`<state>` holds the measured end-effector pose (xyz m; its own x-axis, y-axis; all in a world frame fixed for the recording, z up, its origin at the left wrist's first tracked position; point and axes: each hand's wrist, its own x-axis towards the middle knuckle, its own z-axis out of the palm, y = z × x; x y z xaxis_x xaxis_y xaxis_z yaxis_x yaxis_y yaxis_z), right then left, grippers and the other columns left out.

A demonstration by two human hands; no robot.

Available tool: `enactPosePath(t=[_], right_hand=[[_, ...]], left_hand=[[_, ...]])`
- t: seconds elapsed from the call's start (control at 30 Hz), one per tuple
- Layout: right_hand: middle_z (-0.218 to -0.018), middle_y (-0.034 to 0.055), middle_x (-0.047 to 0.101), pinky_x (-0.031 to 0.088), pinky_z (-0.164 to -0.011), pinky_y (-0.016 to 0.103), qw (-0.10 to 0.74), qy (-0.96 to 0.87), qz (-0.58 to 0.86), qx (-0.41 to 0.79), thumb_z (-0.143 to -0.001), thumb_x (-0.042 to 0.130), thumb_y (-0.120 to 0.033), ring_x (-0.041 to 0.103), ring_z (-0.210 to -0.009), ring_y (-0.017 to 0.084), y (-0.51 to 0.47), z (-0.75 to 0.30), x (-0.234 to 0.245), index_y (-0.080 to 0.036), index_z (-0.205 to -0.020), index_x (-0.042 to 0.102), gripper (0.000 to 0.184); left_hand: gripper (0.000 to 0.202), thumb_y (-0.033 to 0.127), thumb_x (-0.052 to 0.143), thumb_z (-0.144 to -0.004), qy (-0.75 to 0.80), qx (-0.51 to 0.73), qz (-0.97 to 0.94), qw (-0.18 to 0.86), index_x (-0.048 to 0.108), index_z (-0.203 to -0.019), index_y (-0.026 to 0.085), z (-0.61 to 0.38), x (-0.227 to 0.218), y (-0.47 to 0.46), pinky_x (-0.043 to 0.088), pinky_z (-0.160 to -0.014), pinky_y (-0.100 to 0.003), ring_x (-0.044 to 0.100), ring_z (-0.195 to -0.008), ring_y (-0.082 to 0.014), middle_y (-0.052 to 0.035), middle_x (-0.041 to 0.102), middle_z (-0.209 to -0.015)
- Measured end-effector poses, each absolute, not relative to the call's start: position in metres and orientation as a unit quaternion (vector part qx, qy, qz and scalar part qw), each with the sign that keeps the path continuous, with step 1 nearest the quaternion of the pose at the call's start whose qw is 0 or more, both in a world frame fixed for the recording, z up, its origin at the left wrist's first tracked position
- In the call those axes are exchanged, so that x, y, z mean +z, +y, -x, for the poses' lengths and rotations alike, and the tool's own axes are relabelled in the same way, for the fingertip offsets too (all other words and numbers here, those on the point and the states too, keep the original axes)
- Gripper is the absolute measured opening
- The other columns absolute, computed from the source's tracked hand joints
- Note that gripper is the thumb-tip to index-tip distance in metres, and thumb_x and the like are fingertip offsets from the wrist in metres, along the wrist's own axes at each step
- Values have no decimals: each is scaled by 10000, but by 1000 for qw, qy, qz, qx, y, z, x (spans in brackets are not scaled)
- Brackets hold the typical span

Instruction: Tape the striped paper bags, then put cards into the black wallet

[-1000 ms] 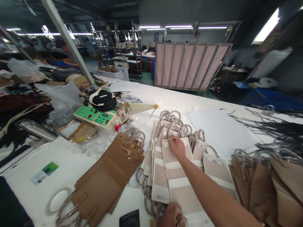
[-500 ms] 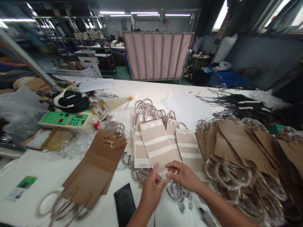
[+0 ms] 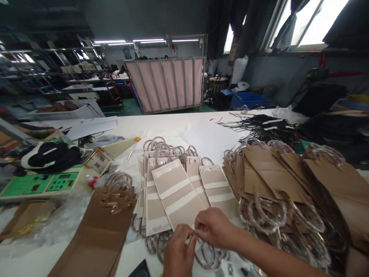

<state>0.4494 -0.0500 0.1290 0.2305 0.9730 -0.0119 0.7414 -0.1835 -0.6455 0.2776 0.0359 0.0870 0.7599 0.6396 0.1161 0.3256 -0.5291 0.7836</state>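
We log our left hand (image 3: 179,248), the flat, cream-striped beige rectangular panel (image 3: 178,192) just beyond, and our right hand (image 3: 215,227), fingers of both now bunched tighter at the panel's near edge, so work centres there, though we cannot tell their grip.

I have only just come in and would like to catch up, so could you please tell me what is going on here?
A person is working with both hands at a white table. The left hand and right hand meet at the near edge of a pale panel with lighter bands, which lies over other pale panels. Whether they pinch anything small there cannot be made out. Brown panels lie to the left, and a brown heap to the right.
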Motion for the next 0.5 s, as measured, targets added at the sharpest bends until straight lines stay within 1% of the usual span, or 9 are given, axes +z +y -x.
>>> enactPosePath(t=[0.13, 0.2, 0.27, 0.33, 0.4, 0.43, 0.5], right_hand=[[-788, -11, 755, 393, -732, 269, 252, -579, 748, 204, -772, 684, -231, 660, -761, 168, -43, -450, 103, -253, -803, 723, 54], [-775, -6, 747, 400, -744, 278, 263, -562, 758, 199, -772, 669, -221, 651, -753, 167, -38, -455, 85, -243, -787, 717, 55], [-743, 3, 728, 413, -719, 276, 309, -499, 783, 204, -780, 636, -217, 631, -718, 161, -30, -472, 66, -223, -747, 702, 74], [-684, 7, 694, 429, -650, 264, 402, -362, 806, 239, -787, 625, -257, 607, -658, 155, -21, -507, 48, -203, -715, 681, 105], [-641, -1, 662, 446, -577, 249, 497, -192, 799, 278, -788, 643, -341, 599, -610, 152, -12, -556, 31, -192, -744, 667, 157], [-646, -6, 655, 459, -557, 242, 516, -137, 799, 276, -799, 636, -376, 607, -605, 150, -8, -584, 23, -191, -785, 657, 187], [-706, -5, 661, 474, -543, 222, 525, -74, 808, 256, -827, 611, -380, 627, -630, 139, 1, -638, 6, -191, -851, 627, 192]], left_hand=[[267, 333, 498, -973, 286, 202, -867, 355, 637, -771, 226, -289, 61, 44, 438, -662, -259, 642, -720, -172, -17, 648, -782], [306, 352, 472, -992, 290, 212, -867, 346, 626, -759, 226, -294, 47, 46, 436, -665, -255, 638, -708, -166, -18, 646, -775], [343, 374, 449, -1000, 285, 218, -860, 364, 612, -737, 225, -298, 33, 47, 448, -695, -252, 639, -713, -158, -18, 648, -780], [363, 403, 440, -994, 286, 207, -845, 402, 608, -725, 225, -300, 21, 49, 457, -715, -253, 641, -723, -156, -15, 648, -787], [366, 446, 462, -971, 309, 184, -823, 441, 614, -722, 225, -301, 11, 54, 468, -712, -256, 637, -718, -163, -9, 647, -767], [366, 471, 483, -954, 327, 173, -809, 457, 620, -721, 225, -301, 6, 58, 477, -709, -259, 634, -710, -168, -6, 649, -751], [379, 523, 517, -920, 364, 160, -782, 480, 638, -721, 225, -301, -3, 68, 496, -711, -265, 630, -693, -179, -3, 661, -721]])
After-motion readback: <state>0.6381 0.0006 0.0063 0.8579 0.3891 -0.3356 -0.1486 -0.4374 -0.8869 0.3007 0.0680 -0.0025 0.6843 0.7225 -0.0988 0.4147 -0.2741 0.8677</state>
